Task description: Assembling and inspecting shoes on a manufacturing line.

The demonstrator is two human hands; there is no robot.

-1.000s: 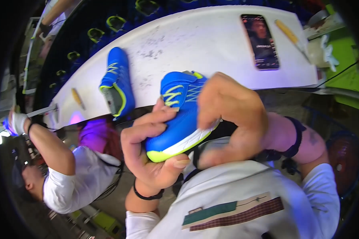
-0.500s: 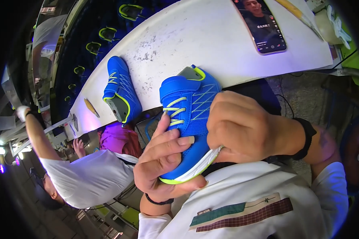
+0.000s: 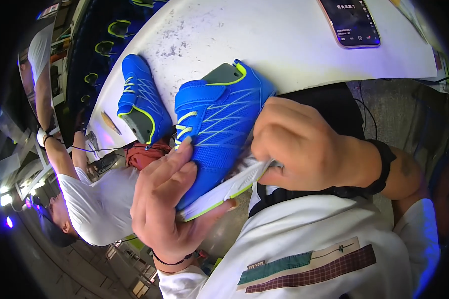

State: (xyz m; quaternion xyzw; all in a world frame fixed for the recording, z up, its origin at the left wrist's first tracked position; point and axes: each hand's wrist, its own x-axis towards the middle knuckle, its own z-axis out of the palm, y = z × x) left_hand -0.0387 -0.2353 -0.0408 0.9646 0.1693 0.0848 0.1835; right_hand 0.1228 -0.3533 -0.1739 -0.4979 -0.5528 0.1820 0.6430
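The blue shoe (image 3: 217,132) is at the centre of the frame, off the table, toe toward the lower edge. The left hand (image 3: 159,199) closes its grip on the toe: fingers over the upper, thumb beneath. The right hand (image 3: 304,144) has its grip closed on the white sole (image 3: 227,194), which appears to stand away from the upper at midfoot.

Handling (judged): light overall; mesh upper soft, sole flexible, body stiffened by the grey insert (image 3: 224,74). Bare edges may be tacky. Take hold at the toe and along the sole rim; avoid creasing the mesh.

Surface: white table (image 3: 264,30), dark-speckled at upper centre, carrying a second shoe (image 3: 143,92) left of centre and a phone (image 3: 351,25) at upper right.

Room: a co-worker (image 3: 105,199) occupies the left of the frame.
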